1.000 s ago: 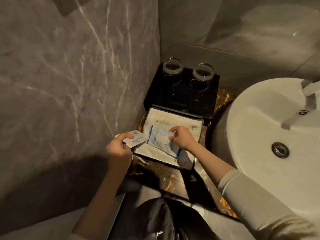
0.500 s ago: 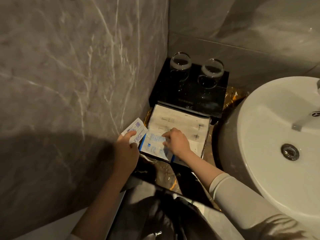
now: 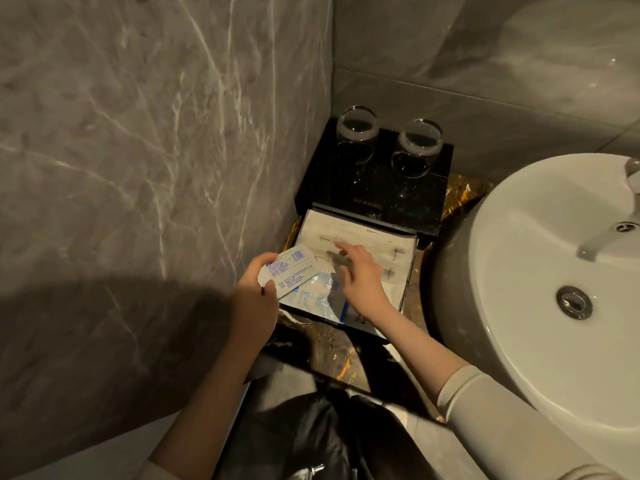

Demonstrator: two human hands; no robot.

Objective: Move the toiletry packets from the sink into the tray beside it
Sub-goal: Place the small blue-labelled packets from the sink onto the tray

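A small white packet (image 3: 289,268) is pinched in the left hand (image 3: 254,289). The right hand (image 3: 358,275), fingers loosely spread, is held over the tray (image 3: 410,271). A clear blue-edged packet (image 3: 317,299) is seen between both hands, lying in the tray.

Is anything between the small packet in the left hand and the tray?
Nothing visible blocks it. The left hand holds the small packet at the tray's near-left edge; the right hand hovers over packets already lying inside, beside the path.
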